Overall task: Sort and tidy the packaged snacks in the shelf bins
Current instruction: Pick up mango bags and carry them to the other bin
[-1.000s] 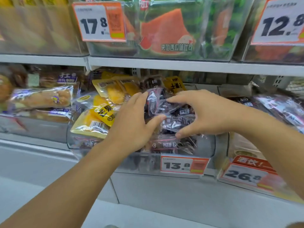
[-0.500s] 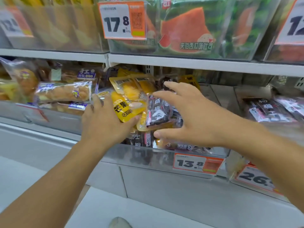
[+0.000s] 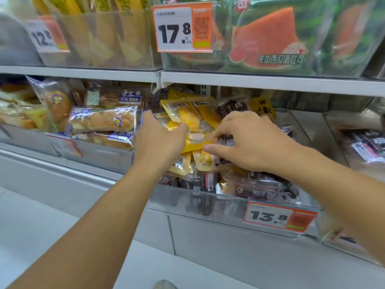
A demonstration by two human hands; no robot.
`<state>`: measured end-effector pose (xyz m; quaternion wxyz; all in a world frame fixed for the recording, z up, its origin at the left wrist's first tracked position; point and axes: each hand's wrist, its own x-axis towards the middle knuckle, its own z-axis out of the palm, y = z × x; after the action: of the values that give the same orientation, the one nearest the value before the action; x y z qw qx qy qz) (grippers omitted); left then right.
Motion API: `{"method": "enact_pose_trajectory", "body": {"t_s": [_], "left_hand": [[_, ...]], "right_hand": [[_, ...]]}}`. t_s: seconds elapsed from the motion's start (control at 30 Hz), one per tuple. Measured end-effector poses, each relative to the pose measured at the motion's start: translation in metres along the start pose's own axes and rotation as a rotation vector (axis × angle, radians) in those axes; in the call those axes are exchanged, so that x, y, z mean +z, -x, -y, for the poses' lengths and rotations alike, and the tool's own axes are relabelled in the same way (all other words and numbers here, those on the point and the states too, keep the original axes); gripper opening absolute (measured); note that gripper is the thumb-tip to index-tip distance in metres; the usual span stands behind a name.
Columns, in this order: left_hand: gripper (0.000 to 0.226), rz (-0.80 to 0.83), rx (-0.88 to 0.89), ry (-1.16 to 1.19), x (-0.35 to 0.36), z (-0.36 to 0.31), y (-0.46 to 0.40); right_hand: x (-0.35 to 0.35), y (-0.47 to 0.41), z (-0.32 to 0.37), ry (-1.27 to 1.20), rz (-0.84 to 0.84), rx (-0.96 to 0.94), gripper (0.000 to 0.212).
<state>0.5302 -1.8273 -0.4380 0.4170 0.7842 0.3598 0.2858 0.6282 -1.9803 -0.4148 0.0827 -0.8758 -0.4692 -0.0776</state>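
Both hands reaching into a clear plastic bin (image 3: 218, 202) on the middle shelf, tagged 13.8 (image 3: 278, 220) at its front lip. Left hand (image 3: 159, 140) grasping the left edge of a yellow snack packet (image 3: 196, 140), thumb curled over the top, fingers hidden behind the wrapper. Right hand (image 3: 248, 138) pinching the same packet's right end together with a dark purple packet (image 3: 228, 140), fingertips bent over both. Yellow packet lying roughly flat on top of the pile, long axis running left to right across the bin, printed side up.

Behind it, more yellow packets (image 3: 185, 110) leaning back with barcodes facing up, long axes slanting toward the rear. Below and in front, dark purple packets (image 3: 262, 188) jumbled against the bin's front wall, mixed with a few small yellow ones (image 3: 182, 163).

To the left, a neighbouring bin with wrapped bread rolls (image 3: 102, 120) lying sideways. To the right, another bin with dark packets (image 3: 366, 144), cut off at the frame edge. Above, the shelf edge (image 3: 250, 81) close over the bin's back, carrying watermelon-print packages (image 3: 268, 38) behind a 17.8 tag (image 3: 183, 29), and a blurred 12.8 tag (image 3: 45, 36) further left.

Print on the packets mostly too blurred to read. Rear of the bin in shadow. Lower part of the pile hidden under the right forearm.
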Motion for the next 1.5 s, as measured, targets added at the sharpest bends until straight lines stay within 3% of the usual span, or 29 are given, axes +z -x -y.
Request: {"method": "enact_pose_trajectory", "body": {"t_s": [0.1,0.2,0.3,0.37,0.53,0.63,0.73,0.8,0.9,0.97,1.03,1.1,1.2,1.33,1.4,1.5], "left_hand": [[0.087,-0.028,0.044,-0.148,0.011,-0.005,-0.005],[0.084,-0.036,-0.017,-0.116,0.019,-0.011,-0.017],[0.081,-0.046,-0.114,0.096,0.018,-0.008,-0.024],[0.09,-0.063,-0.146,0.281,0.014,-0.001,-0.027],[0.1,-0.041,-0.183,0.521,0.004,0.003,-0.029],[0.061,0.033,-0.181,0.441,0.001,0.004,-0.028],[0.065,0.092,-0.15,0.319,0.001,0.006,-0.025],[0.066,0.063,-0.138,0.306,0.0,0.006,-0.026],[0.073,0.012,-0.103,0.301,-0.001,0.004,-0.025],[0.066,-0.023,-0.041,0.276,0.0,0.008,-0.024],[0.044,-0.068,0.012,0.234,-0.002,0.01,-0.022],[0.017,-0.092,0.037,0.234,-0.005,0.014,-0.02],[0.027,-0.048,0.018,0.252,-0.007,0.017,-0.011],[0.027,0.031,-0.005,0.357,-0.009,0.009,-0.002],[0.026,0.021,-0.026,0.389,-0.01,0.009,-0.003],[0.006,0.001,-0.04,0.499,-0.012,0.005,0.0]], "right_hand": [[0.007,-0.014,0.005,0.063,-0.111,-0.084,0.051],[0.006,-0.033,0.006,0.018,-0.061,-0.09,0.076],[0.002,-0.05,0.005,-0.019,0.079,-0.043,0.087],[0.003,-0.054,0.004,-0.016,0.137,-0.044,0.079],[0.009,-0.046,-0.001,-0.007,0.121,-0.082,0.079],[0.007,-0.042,-0.002,-0.044,0.11,-0.124,0.086],[0.004,-0.037,0.003,-0.009,0.161,-0.172,0.109],[0.009,-0.034,0.01,0.085,0.133,-0.21,0.113],[0.021,-0.036,0.019,0.08,0.004,-0.173,0.101],[0.024,-0.04,0.022,0.055,-0.07,-0.149,0.08],[0.021,-0.041,0.024,0.087,-0.115,-0.167,0.051],[0.021,-0.04,0.028,0.199,-0.131,-0.203,0.037],[0.023,-0.04,0.038,0.253,-0.128,-0.223,0.037],[0.017,-0.043,0.05,0.184,-0.078,-0.184,0.059],[0.016,-0.047,0.052,0.201,-0.106,-0.189,0.056],[0.02,-0.048,0.054,0.282,-0.175,-0.229,0.052]]}}
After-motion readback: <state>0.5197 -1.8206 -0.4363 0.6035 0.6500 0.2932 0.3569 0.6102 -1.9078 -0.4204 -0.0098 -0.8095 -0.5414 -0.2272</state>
